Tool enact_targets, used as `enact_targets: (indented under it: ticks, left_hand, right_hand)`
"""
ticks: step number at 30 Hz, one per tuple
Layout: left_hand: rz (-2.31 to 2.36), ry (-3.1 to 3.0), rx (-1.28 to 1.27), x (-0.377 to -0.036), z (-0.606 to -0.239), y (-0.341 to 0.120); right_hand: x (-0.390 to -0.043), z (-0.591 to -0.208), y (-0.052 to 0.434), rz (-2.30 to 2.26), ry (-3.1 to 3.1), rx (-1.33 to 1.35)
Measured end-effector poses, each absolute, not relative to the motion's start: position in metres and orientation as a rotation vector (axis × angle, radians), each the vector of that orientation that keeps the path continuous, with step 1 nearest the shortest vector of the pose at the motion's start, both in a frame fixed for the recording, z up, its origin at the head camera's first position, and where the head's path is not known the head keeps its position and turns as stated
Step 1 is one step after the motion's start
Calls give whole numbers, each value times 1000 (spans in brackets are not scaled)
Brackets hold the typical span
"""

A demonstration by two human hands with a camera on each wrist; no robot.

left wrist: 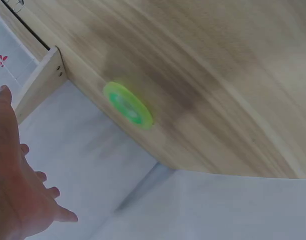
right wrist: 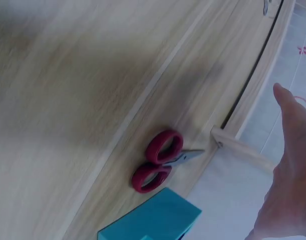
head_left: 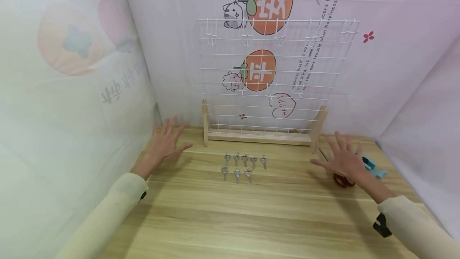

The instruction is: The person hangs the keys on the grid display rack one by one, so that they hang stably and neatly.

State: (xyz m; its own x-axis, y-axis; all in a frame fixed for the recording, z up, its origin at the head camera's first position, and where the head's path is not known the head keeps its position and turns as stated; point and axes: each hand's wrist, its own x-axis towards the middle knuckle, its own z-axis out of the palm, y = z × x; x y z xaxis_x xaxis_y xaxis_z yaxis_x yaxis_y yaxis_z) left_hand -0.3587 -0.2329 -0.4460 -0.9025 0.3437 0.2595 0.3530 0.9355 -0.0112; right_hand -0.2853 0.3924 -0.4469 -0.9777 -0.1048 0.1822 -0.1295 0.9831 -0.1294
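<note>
You work on a pale wooden surface (head_left: 251,211) with long grain lines, and white printed cloth walls close it on the left, at the back and on the right of the head view.

In the left part of the frame, your left hand (head_left: 166,142) is flat above the surface near the back corner, its grip apart with the fingers spread and holding nothing. In the left wrist view a round green disc (left wrist: 127,104) lies on the surface close to its back edge, near this hand but not touching it; it is blurred.

In the middle, a white wire grid (head_left: 273,75) stands upright in a wooden base (head_left: 258,136) against the back wall. Just in front of it lie small silver keys (head_left: 244,165) in two short rows.

In the right part, your right hand (head_left: 344,159) hovers with the fingers straight and apart, its grip holding nothing. Under it, the scissors (right wrist: 160,161) lie flat on the surface, apart from the hand. They have red loop handles and grey blades. In the right wrist view their long axis runs from lower left to upper right, and the blades point toward the foot of the wooden base. A teal object (right wrist: 153,220) lies just beside the handles.
</note>
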Motion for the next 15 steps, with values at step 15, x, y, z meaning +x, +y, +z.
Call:
enact_targets:
  ticks: [15]
  left_hand:
    - [-149,-2809,-551,-377,-403,-207]
  right_hand:
    - [-281,-455,349,314,-2938,281]
